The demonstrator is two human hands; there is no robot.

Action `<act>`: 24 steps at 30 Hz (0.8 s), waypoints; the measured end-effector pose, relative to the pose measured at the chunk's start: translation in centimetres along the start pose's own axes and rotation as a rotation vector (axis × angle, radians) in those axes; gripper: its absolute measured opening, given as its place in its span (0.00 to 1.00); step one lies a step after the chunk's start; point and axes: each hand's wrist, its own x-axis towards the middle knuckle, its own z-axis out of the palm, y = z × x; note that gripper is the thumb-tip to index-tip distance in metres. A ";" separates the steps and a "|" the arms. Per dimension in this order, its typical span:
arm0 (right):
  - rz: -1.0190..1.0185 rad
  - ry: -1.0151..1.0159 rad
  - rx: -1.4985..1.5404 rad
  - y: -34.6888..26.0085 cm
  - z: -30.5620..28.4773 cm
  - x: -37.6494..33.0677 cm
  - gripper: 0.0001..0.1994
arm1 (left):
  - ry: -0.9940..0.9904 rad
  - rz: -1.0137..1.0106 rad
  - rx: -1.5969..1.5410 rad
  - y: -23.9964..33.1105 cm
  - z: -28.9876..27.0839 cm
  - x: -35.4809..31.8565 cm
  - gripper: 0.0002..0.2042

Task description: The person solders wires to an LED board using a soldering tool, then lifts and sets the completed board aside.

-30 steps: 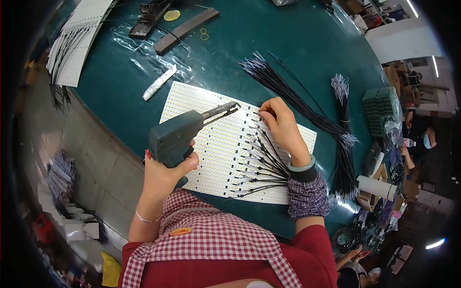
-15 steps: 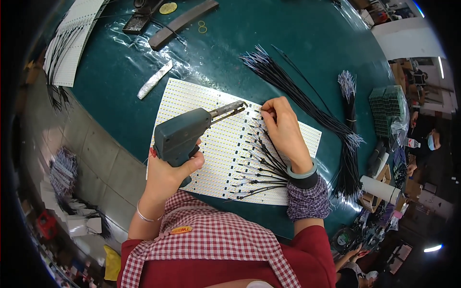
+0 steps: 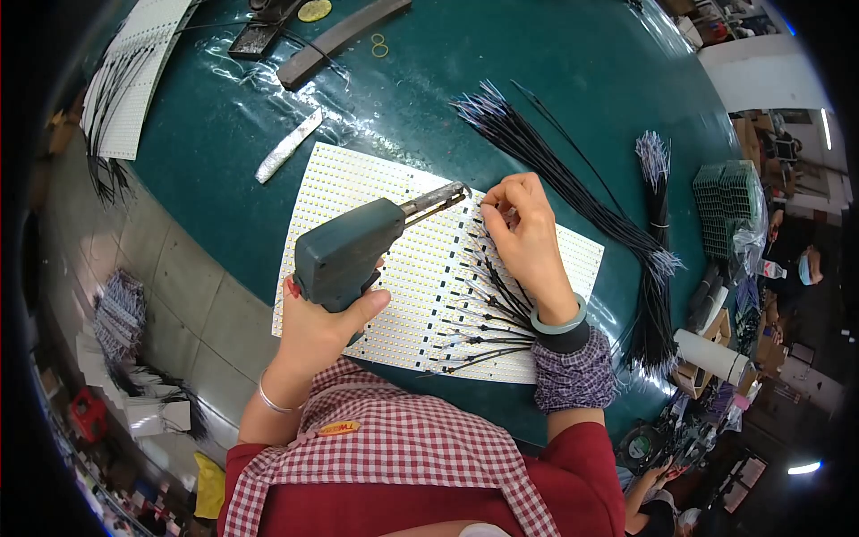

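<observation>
A white panel of LED strips [image 3: 403,277] lies on the dark green table [image 3: 537,80] in front of me. My left hand [image 3: 322,327] grips a dark green soldering gun [image 3: 344,255], whose metal tip [image 3: 447,195] points at the panel's upper middle. My right hand [image 3: 528,237] pinches a thin black wire [image 3: 488,215] against the panel right beside the tip. Several black wires [image 3: 483,309] are fixed along the panel's right side and fan out under my right wrist.
A bundle of loose black wires [image 3: 573,188] lies right of the panel, another bundle [image 3: 658,233] further right. A second wired panel [image 3: 134,80] sits at the far left. A silver bar [image 3: 286,157], a dark strip [image 3: 335,40] and green trays [image 3: 729,206] are around.
The gun's tip and my right hand have stayed together at the panel's upper edge. My right fingers shifted slightly on the wire.
</observation>
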 end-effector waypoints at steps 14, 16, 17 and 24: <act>-0.122 0.059 -0.092 1.0 0.8 0.0 0.04 | 0.000 0.182 0.185 -1.5 1.3 0.2 0.12; -0.102 0.067 -0.085 0.9 0.7 -0.1 0.05 | 0.005 0.180 0.179 -1.6 1.5 0.1 0.12; -0.114 0.062 -0.076 0.9 0.7 -0.1 0.05 | 0.010 0.178 0.174 -1.6 1.5 0.1 0.11; -0.160 0.054 -0.091 0.9 0.6 -0.2 0.05 | -0.015 0.174 0.198 -1.7 1.7 0.0 0.11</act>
